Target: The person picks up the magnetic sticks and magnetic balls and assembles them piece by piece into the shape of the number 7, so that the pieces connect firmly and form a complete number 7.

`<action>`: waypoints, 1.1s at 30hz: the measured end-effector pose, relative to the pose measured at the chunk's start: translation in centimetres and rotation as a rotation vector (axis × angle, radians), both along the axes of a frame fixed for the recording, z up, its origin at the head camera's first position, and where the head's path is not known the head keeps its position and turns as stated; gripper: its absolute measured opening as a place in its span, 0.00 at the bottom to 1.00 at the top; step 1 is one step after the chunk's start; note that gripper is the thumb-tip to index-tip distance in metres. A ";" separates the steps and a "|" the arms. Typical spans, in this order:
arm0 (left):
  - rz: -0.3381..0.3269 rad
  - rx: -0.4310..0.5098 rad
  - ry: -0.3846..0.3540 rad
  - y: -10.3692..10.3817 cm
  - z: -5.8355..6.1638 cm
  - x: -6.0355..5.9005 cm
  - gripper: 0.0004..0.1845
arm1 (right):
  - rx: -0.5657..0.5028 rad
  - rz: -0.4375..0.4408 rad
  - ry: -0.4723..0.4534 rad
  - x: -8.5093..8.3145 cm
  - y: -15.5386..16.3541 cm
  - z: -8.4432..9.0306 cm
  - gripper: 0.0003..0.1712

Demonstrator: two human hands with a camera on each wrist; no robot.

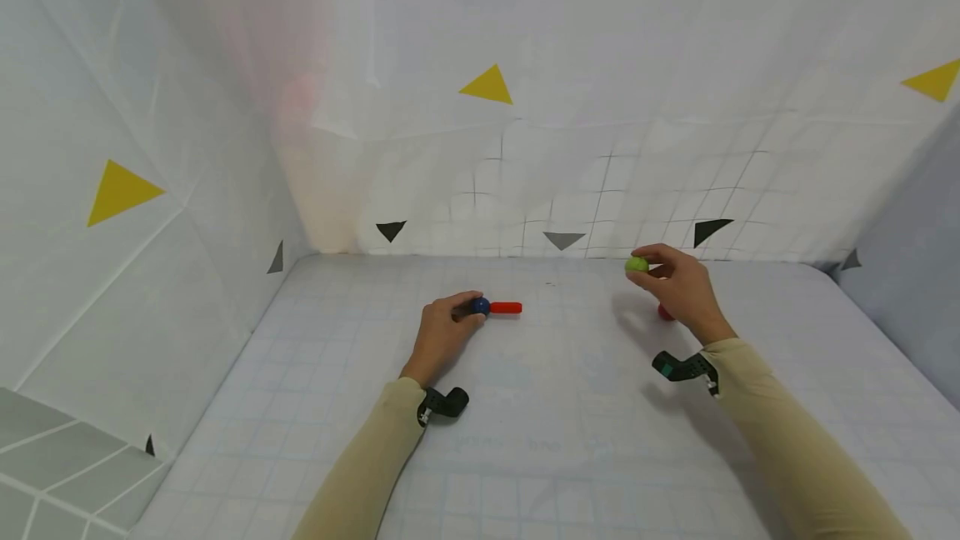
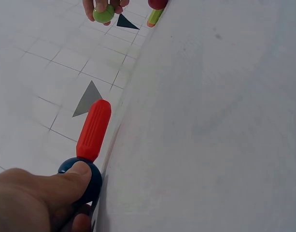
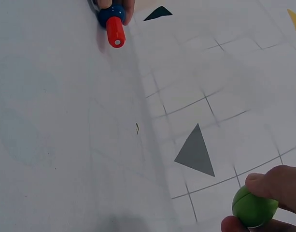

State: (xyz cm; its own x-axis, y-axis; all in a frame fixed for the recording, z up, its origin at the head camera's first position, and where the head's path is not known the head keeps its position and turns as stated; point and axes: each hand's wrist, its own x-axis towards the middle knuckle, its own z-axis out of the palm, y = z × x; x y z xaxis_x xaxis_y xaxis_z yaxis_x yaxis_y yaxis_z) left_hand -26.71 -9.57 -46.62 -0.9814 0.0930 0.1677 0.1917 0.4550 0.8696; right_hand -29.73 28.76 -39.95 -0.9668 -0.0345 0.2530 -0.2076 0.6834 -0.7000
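The blue ball (image 1: 480,305) with a red peg (image 1: 506,307) sticking out of its right side lies on the white gridded table (image 1: 555,407) near the middle in the head view, the left hand (image 1: 442,333) pinching the ball with curled fingers; further right and slightly farther off, the right hand (image 1: 678,286) holds a green ball (image 1: 637,264) clear of the table between fingertips and thumb, with a red piece (image 1: 665,312) partly hidden beneath the palm. From the left wrist, the thumb presses over the blue ball (image 2: 82,176) and the red peg (image 2: 93,129) points away toward the far wall; the green ball (image 2: 103,13) shows at the top edge, with a red-topped green-and-orange piece (image 2: 155,12) just beside it. From the right wrist, the green ball (image 3: 254,208) sits clamped in the fingers at bottom right, and the blue ball (image 3: 111,12) and peg (image 3: 115,32) lie well apart at top left. The green ball's smooth round surface in a light pinch could slip and roll away; the peg might pull loose if twisted. Grey, black and yellow triangles mark the walls; nothing stands between the hands.
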 end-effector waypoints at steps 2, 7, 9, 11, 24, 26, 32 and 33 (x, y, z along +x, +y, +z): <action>0.001 -0.001 -0.001 0.0 0.0 0.1 0.21 | 0.007 0.006 0.009 0.0 -0.2 -0.1 0.24; 0.001 -0.006 0.010 0.0 0.0 0.0 0.21 | 0.013 0.021 0.021 -0.1 -0.7 -0.2 0.23; 0.001 -0.007 0.013 0.0 -0.1 0.0 0.21 | 0.017 0.028 0.026 0.0 -1.0 -0.3 0.24; 0.003 -0.009 0.013 0.0 -0.1 0.0 0.21 | 0.018 0.034 0.028 0.0 -1.2 -0.4 0.24; -0.013 0.018 0.030 -0.1 -0.7 -0.3 0.21 | -0.005 0.085 -0.017 0.0 -2.6 -0.8 0.22; -0.014 0.021 0.035 -0.2 -0.8 -0.3 0.21 | -0.016 0.099 -0.023 0.0 -2.9 -0.7 0.21; -0.010 0.025 0.031 -0.2 -0.7 -0.4 0.20 | -0.028 0.122 -0.008 0.2 -3.8 -0.9 0.20; -0.009 0.027 0.030 -0.2 -0.7 -0.4 0.20 | -0.027 0.124 -0.006 0.1 -3.9 -1.0 0.20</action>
State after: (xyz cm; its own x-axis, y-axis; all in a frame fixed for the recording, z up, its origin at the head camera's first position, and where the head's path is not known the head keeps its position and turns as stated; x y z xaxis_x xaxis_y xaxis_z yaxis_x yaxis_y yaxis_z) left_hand -27.06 -9.73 -47.34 -0.9751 0.0969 0.1993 0.2216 0.4295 0.8755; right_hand -29.58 24.87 -40.94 -0.9571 -0.1476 0.2494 -0.2851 0.6336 -0.7192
